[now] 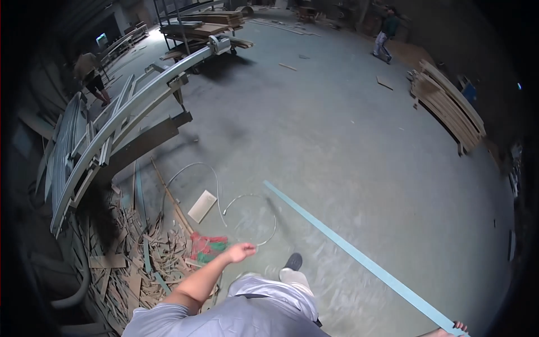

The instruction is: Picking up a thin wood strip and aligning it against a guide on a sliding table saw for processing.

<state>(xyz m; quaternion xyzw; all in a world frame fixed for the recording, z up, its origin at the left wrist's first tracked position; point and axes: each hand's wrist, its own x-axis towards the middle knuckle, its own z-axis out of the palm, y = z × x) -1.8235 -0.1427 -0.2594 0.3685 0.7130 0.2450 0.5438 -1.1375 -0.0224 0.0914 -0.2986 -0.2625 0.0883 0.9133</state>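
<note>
In the lower right corner my right hand (457, 328), partly cut off by the picture's rim, is closed round the near end of a long, flat, light-blue strip (348, 247). From there the strip runs diagonally far out to the left over the floor. My left hand (241, 252) reaches forward in front of my body, its fingers pinched together. A thin pale cord (274, 227) curves in a loop and meets these fingertips; its other end hangs or lies near a pale board (202, 206). Just left of that hand is a broom head with red and green bristles (208, 247).
Wood scraps (151, 258) are heaped at lower left. A long sliding-table machine (126, 123) stands beyond them. Stacked boards (449, 106) are at right, and a loaded rack (202, 28) at the back. Two people, one far left (90, 73) and one far right (386, 33), are distant.
</note>
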